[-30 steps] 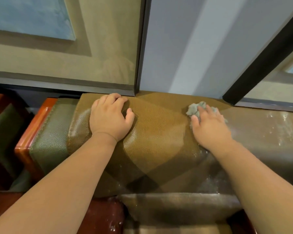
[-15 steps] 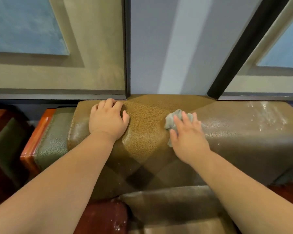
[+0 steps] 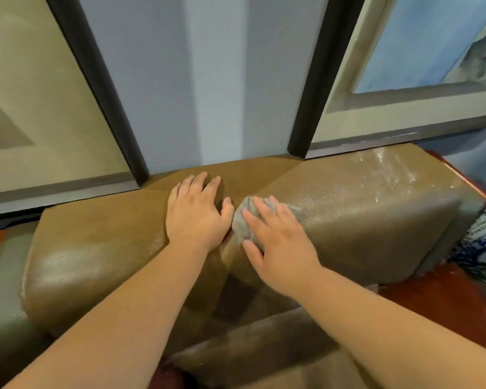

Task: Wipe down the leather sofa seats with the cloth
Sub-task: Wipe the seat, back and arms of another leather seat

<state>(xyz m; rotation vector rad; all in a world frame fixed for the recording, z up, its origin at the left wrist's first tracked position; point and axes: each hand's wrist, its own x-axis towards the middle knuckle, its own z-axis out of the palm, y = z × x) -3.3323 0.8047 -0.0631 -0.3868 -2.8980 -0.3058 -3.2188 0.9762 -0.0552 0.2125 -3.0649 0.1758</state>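
Cloth [image 3: 243, 220]: flat under right hand [image 3: 278, 242], fingers straight; keep even pressure.
Left hand [image 3: 197, 211]: open, bracing sofa [image 3: 96, 248].

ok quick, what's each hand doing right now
Left hand: open, flat on the sofa, holding nothing.
Right hand: open, straight fingers pressing the cloth onto the sofa.

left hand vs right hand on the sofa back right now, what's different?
The left hand lies bare on the leather sofa; the right hand presses the grey cloth under it. The left hand's fingertips bend over the top edge; the right hand's fingers lie straight and spread. Both rest palm-down, close together.
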